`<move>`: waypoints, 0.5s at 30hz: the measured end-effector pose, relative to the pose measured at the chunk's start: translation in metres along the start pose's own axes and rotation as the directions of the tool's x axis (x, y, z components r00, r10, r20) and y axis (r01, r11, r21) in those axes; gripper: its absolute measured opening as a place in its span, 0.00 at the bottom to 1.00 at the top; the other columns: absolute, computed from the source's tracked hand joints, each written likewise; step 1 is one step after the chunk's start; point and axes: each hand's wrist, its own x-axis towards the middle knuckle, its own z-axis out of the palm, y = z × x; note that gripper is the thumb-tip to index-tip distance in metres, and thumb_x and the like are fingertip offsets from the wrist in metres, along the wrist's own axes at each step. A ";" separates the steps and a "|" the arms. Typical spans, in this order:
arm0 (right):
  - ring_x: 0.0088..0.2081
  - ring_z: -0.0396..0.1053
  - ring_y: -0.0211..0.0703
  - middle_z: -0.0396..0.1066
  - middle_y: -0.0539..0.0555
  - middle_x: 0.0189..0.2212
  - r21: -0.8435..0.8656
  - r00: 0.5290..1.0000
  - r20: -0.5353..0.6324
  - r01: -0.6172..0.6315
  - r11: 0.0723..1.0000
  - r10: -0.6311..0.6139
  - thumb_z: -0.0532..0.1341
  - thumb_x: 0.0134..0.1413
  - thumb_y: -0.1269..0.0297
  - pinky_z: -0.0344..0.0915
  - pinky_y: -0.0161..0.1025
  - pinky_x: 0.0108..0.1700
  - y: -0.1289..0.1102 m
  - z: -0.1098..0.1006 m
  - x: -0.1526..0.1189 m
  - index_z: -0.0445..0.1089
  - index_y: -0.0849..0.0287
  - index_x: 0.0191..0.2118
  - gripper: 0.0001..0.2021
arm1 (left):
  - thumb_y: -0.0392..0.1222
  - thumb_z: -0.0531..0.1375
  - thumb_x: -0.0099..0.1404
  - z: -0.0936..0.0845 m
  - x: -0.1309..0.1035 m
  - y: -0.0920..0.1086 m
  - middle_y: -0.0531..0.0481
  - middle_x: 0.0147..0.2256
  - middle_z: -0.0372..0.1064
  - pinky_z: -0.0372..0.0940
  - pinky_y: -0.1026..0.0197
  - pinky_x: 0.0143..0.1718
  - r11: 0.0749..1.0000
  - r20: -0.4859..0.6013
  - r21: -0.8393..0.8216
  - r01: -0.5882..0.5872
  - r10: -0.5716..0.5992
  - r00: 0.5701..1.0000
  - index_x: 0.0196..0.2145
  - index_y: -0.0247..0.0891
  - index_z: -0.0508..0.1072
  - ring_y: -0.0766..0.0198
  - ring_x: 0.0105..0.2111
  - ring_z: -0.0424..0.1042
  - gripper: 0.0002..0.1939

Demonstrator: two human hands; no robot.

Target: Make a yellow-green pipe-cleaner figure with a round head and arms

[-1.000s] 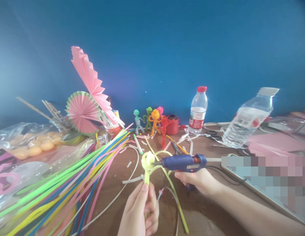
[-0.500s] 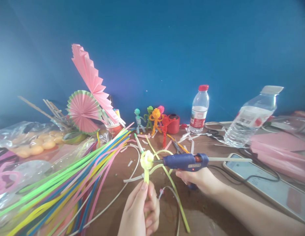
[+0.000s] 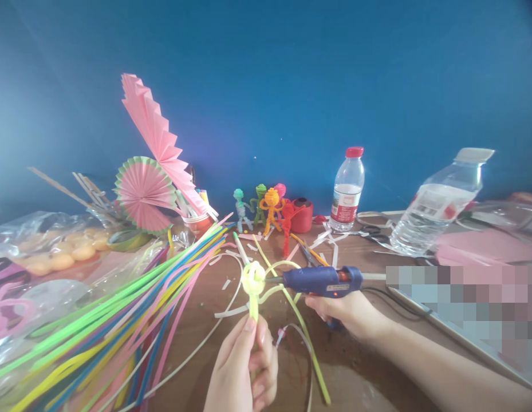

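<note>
The yellow fuzzy-wire piece (image 3: 253,278), a coiled ball on a short stem, stands upright above the table (image 3: 351,366), at the middle of the work. It looks very light and soft on the surface, with a bendable core; it should not slip much, but a hard squeeze would probably flatten the coil. The stem seems the best place to take hold (well below the ball, away from the hot nozzle).

That is where the left hand (image 3: 244,363) has it, thumb and fingertips closed in a narrow pinch on the stem. The right hand (image 3: 351,315) is wrapped around the handle of the blue glue gun (image 3: 311,280), its trigger finger hidden. The nozzle points at the right side of the ball, at or just beside it; whether it touches, I cannot tell.

Behind stand small wire figures, among them an orange figure (image 3: 272,198) and a red figure (image 3: 287,217), beside a red spool (image 3: 304,214). A bundle of coloured wires (image 3: 119,290) lies to the left, and a red-capped bottle (image 3: 347,194) stands farther right.

Compared with half a second ago, ball and nozzle sit slightly farther left in view, both grips look the same, and a pixelated patch now covers much of the phone at right.
</note>
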 end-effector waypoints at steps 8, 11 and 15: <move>0.16 0.52 0.32 0.59 0.47 0.14 0.029 1.000 -0.029 -0.005 1.000 0.005 0.65 0.36 0.52 0.48 0.32 0.17 0.001 -0.002 -0.002 0.65 0.60 0.20 0.16 | 0.52 0.56 0.58 0.001 -0.001 0.001 0.62 0.15 0.41 0.39 0.74 0.10 1.000 0.018 -0.004 -0.003 0.003 1.000 0.22 0.38 0.58 0.77 0.12 0.39 0.17; 0.17 0.53 0.32 0.59 0.47 0.14 0.030 0.999 -0.026 0.019 0.999 -0.018 0.63 0.41 0.51 0.48 0.32 0.19 0.007 -0.005 0.000 0.68 0.63 0.23 0.17 | 0.52 0.56 0.57 -0.001 -0.001 0.002 0.62 0.15 0.41 0.39 0.74 0.10 0.999 0.047 -0.038 0.006 -0.004 0.999 0.21 0.38 0.58 0.77 0.12 0.39 0.17; 0.19 0.58 0.34 0.62 0.48 0.17 0.051 0.990 -0.103 0.097 0.994 -0.092 0.59 0.47 0.52 0.51 0.32 0.21 0.009 -0.005 0.001 0.69 0.63 0.31 0.16 | 0.51 0.57 0.57 -0.003 -0.002 0.003 0.62 0.15 0.40 0.39 0.74 0.10 0.995 0.074 -0.101 0.019 -0.012 0.997 0.21 0.38 0.57 0.77 0.12 0.39 0.17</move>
